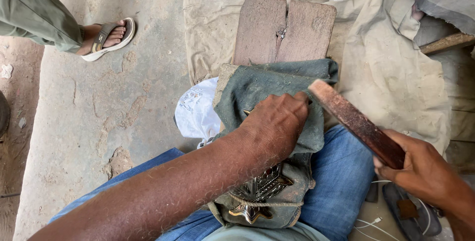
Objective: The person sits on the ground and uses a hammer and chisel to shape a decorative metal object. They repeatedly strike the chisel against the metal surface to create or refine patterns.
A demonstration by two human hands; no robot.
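My left hand [277, 122] presses down on a dusty green cloth [257, 85] that is wrapped over something on my lap. A shiny embossed metal piece [260, 189] shows under the cloth near my body. My right hand [420, 167] grips a long reddish-brown wooden bar [354, 120], whose far end sits by my left fingers on the cloth. Blue jeans [341, 172] cover my legs.
A cracked wooden board [284, 31] lies on a beige sheet [391, 68] ahead. A white plastic bag [198, 110] sits left of the cloth. Another person's sandalled foot [109, 36] stands on the concrete floor [99, 122] at upper left. A dark object and white cable [376, 223] lie at lower right.
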